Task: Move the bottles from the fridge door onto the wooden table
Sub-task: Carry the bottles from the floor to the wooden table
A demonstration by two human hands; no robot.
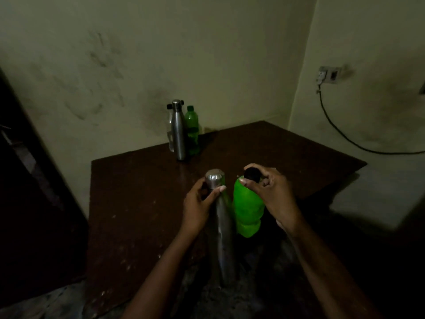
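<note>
Left hand [200, 203] curls round the smooth steel bottle [224, 238] just under its domed cap. Right hand [271, 192] pinches the ribbed green bottle [247, 210] by its black cap. Both bottles stand upright, side by side, at the near side of the dark wooden table [138, 192].

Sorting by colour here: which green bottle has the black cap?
The bright green bottle nearest the camera, which the right hand grips by that cap. The other green bottle, standing at the far edge of the table, has a green cap.

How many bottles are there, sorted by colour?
Steel: 2, held steel bottle, back steel bottle
Green: 2, held green bottle, back green bottle
Clear: 1, clear bottle, partly hidden
Total: 5 sure; a black cap behind may mean another
</note>
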